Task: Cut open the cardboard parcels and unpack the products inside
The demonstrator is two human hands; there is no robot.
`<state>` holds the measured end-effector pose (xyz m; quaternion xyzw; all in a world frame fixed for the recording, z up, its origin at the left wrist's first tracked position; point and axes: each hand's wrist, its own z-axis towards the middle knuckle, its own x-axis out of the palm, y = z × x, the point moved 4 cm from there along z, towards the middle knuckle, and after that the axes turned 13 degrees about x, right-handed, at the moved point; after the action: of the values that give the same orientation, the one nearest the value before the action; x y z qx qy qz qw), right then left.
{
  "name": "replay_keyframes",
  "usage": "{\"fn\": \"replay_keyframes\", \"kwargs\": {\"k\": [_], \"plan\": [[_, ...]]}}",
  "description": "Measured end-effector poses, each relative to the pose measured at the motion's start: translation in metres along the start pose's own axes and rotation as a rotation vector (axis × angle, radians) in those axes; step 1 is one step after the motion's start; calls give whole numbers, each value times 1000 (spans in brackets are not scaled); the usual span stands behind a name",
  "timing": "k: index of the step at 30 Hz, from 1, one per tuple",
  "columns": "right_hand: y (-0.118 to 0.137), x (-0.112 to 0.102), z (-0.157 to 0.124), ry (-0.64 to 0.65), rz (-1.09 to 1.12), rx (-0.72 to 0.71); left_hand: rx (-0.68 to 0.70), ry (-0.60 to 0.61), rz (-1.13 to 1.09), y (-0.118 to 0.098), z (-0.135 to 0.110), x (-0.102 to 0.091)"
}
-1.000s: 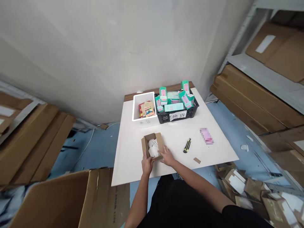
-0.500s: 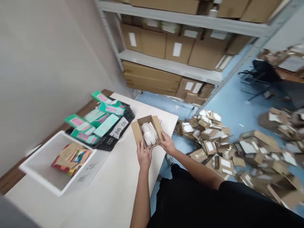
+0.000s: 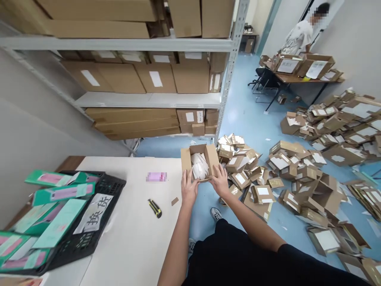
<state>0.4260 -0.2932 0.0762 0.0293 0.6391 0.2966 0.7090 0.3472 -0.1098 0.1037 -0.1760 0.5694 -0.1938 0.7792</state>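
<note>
Both my hands hold a small open cardboard box (image 3: 186,159) with crumpled white paper (image 3: 200,167) inside. It is lifted just past the right edge of the white table (image 3: 131,222), over the blue floor. My left hand (image 3: 189,188) grips the box's near left corner, fingers closed on it. My right hand (image 3: 220,181) grips the near right side the same way.
A black crate (image 3: 101,222) of green-and-pink boxes stands at the table's left. A utility knife (image 3: 155,208), a pink item (image 3: 156,176) and a cardboard scrap lie on the table. Piles of small cartons (image 3: 297,174) cover the floor to the right. Shelves of cartons (image 3: 149,99) stand behind. A person (image 3: 299,35) is at a far desk.
I have turned to the right and carried the box off the table, from its middle to beyond its right edge. Both hands kept their grip.
</note>
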Motion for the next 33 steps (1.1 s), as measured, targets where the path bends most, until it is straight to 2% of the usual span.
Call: {"fn": "replay_keyframes", "kwargs": {"k": [3, 6, 8, 11, 14, 18, 22, 25, 28, 30, 33], "plan": [[-59, -14, 34, -19, -32, 119, 53, 69, -2, -30, 66, 37], [-112, -26, 63, -29, -23, 252, 79, 111, 17, -56, 117, 61], [-134, -30, 77, -36, 7, 282, 73, 103, 35, -66, 133, 69], [-144, -26, 87, -39, 64, 229, 21, 68, 47, -63, 128, 71], [-132, -11, 86, -25, 120, 162, -62, 20, 31, -44, 100, 68], [-100, 10, 85, 25, 167, 36, -192, -94, 24, -14, 57, 59], [-60, 14, 90, 41, 226, -143, -322, -230, 31, 3, 19, 41], [-23, 15, 90, 103, 258, -266, -421, -305, 47, 5, -15, 21], [24, 22, 75, 220, 264, -402, -500, -360, 72, 1, -59, -1], [57, 29, 55, 304, 268, -497, -549, -402, 94, -5, -97, -17], [105, 40, 9, 415, 272, -618, -654, -479, 137, -19, -168, -39]]}}
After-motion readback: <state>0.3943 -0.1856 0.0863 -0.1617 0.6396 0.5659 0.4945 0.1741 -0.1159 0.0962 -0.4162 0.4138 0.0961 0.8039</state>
